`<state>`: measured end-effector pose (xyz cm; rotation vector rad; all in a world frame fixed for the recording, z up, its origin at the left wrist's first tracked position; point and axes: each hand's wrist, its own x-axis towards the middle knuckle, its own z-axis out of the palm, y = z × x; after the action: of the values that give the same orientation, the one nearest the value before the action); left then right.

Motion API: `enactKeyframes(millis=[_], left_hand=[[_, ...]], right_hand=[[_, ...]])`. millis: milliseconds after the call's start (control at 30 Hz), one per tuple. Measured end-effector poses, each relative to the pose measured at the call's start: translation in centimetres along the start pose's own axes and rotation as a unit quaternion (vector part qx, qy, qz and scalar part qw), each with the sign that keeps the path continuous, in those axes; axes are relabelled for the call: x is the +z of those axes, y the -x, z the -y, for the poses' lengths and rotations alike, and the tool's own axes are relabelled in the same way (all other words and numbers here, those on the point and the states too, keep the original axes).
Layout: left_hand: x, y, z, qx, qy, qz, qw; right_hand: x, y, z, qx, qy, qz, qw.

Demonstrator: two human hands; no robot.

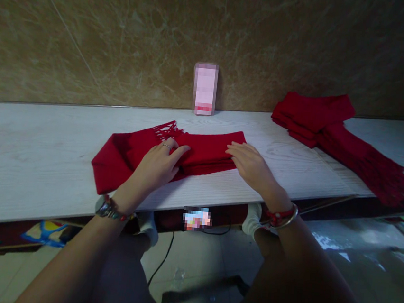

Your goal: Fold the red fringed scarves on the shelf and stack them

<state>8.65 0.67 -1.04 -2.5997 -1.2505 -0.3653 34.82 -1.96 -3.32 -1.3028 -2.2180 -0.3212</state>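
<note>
Left hand (160, 164): laid palm-down over the middle of a red fringed scarf (209, 147); thumb spread from the fingers; whether cloth is pinched beneath cannot be told. Ring on one finger, beaded bracelet (112, 208) at the wrist.

Right hand (252, 165): open, fingers extended side by side, resting on the scarf's right end.

Scarf: folded in layers under both hands, on a pale wood-grain bench (26, 153); fringe just beyond the left fingers, loose fold left of that hand.

Second red scarf (312, 121): beyond and right of the right hand, bunched, fringe outward.

Phone (205, 89): upright beyond the hands, between them; screen pixelated, writing unreadable.
</note>
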Motion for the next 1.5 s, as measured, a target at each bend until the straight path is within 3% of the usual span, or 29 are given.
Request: enactKeyframes(millis=[233, 400, 500, 633, 833, 933, 1067, 1200, 1333, 1500], left_hand=[[-0.2, -0.1, -0.4, -0.044, 0.004, -0.047, 0.998], [0.2, -0.3, 0.7, 0.017, 0.038, -0.057, 0.997], [0.8, -0.4, 1.4, 0.066, 0.051, -0.011, 0.996], [1.4, -0.2, 1.7, 0.057, 0.062, 0.068, 0.994], [-0.5, -0.6, 1.3, 0.059, 0.121, 0.119, 0.984], [-1.4, -1.5, 0.9, 0.055, 0.168, 0.085, 0.981], [-0.1, -3.3, -0.6, 0.018, 0.180, 0.011, 0.983], [1.9, -4.2, -1.9, 0.008, 0.157, 0.052, 0.986], [2.6, -4.1, -1.6, 0.011, 0.158, 0.072, 0.985], [2.7, -3.6, -0.7, 0.011, 0.179, 0.071, 0.981]], right_hand=[[0.2, -0.3, 0.3, 0.007, 0.020, 0.002, 1.000], [0.4, 0.0, 0.2, 0.002, 0.033, -0.014, 0.999], [0.4, 0.3, 0.2, 0.006, 0.043, -0.006, 0.999], [0.1, 0.5, 0.4, 0.012, 0.035, 0.031, 0.999], [-1.1, 0.1, 0.7, 0.036, -0.029, 0.044, 0.998], [-1.5, -0.9, 0.7, 0.051, -0.031, 0.017, 0.998], [-1.4, -3.2, 1.3, 0.091, -0.008, -0.011, 0.996], [-0.4, -5.0, 2.6, 0.095, 0.017, 0.068, 0.993], [0.2, -5.2, 3.2, 0.083, 0.056, 0.175, 0.979], [-0.3, -4.2, 0.7, 0.159, 0.040, 0.213, 0.963]])
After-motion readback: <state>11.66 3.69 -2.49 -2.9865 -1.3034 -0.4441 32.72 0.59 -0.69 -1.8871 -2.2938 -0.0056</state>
